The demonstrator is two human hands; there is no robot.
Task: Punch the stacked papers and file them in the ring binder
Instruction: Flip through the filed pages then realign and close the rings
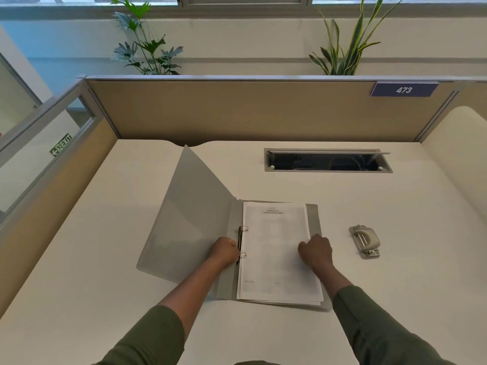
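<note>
A grey ring binder [189,219] lies open on the white desk, its translucent front cover raised to the left. A stack of white papers [276,243] rests on the binder's right half, its left edge at the two metal rings [243,241]. My left hand [224,250] is at the ring mechanism between the rings, fingers curled against it. On the stack's right edge presses my right hand [315,250], fingers curled under. A grey hole punch [365,241] sits on the desk to the right of the binder, apart from both hands.
A cable hatch [328,161] stands open in the desk [105,259] behind the binder. Beige partition walls [237,111] close the desk at the back and both sides. Two plants stand behind the partition.
</note>
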